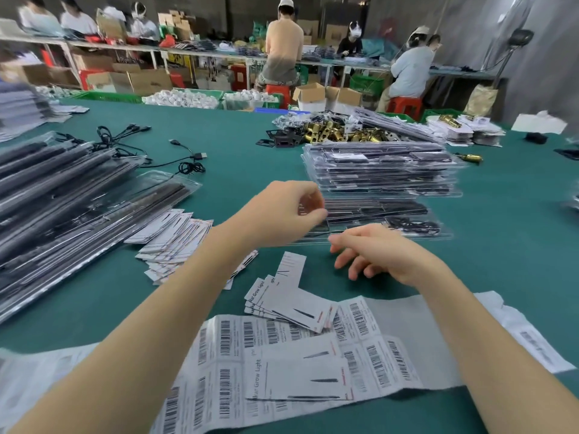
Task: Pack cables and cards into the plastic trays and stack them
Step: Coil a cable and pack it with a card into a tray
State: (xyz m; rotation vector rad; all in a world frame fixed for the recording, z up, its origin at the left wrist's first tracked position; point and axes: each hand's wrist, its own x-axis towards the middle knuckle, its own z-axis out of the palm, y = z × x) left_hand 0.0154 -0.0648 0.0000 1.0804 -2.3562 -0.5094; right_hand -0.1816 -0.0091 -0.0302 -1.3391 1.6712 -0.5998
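On the green worktop (501, 245), my left hand (282, 211) pinches the near edge of a clear plastic tray (391, 217). My right hand (372, 252) hovers just beside it, fingers loose, holding nothing, above scattered cards (288, 296).

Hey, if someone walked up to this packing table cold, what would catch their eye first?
Probably the two bare hands at the centre: the left hand pinches the near end of a clear plastic tray, while the right hand hovers open beside it. Just behind stands a tall stack of packed trays, and barcode label sheets with printed cards spread across the green table in front.
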